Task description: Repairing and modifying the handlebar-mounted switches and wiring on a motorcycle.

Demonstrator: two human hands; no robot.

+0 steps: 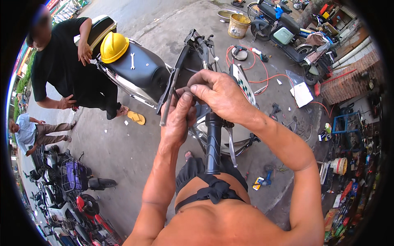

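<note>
Meeting near ribbed rubber handle point(213, 143); left grip point(179, 115), right grip point(217, 91) curled; cannot tell what's clamped.

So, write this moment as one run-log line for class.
left hand, right hand: close together near black handlebar grip | anything held: unclear | wrench: on seat | yellow helmet: on seat

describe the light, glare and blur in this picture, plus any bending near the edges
Head view: black corners, with straight edges bending toward the rim; head view: daylight leaves the road pale, the clutter at right darker; head view: a soft sheen on the seat; head view: the black handle looks fairly sharp, while the person in black has a blurred head.
</note>
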